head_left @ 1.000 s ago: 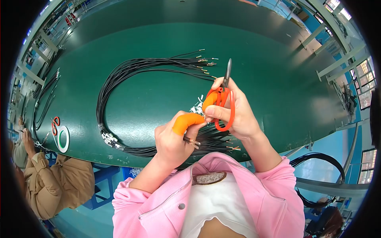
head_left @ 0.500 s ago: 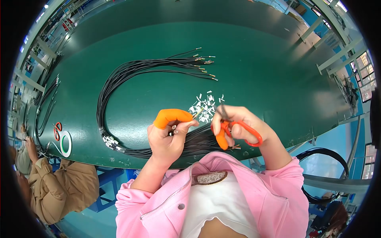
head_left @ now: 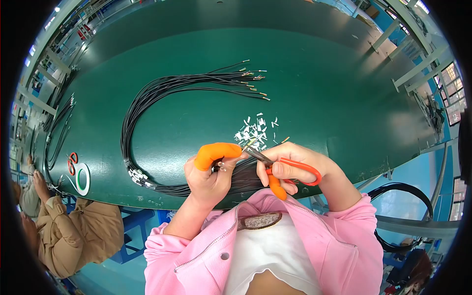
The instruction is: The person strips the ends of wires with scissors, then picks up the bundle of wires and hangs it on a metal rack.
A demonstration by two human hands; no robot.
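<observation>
2 bare forearms [head_left: 184, 219] angle upward and inward from pushed-up pink fabric sleeves [head_left: 169, 248]. The left hand [head_left: 209, 172], 1 finger inside a smooth orange sheath [head_left: 216, 153], curls into a pinch, that finger arched over toward the thumb. The right hand [head_left: 301, 167] sits near it, turned leftward, fingers bent into a grip, 1 orange-covered finger angling down.

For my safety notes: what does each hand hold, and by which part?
The right hand holds scissors by the red handles; the left hand, thin wires near their tips.
</observation>
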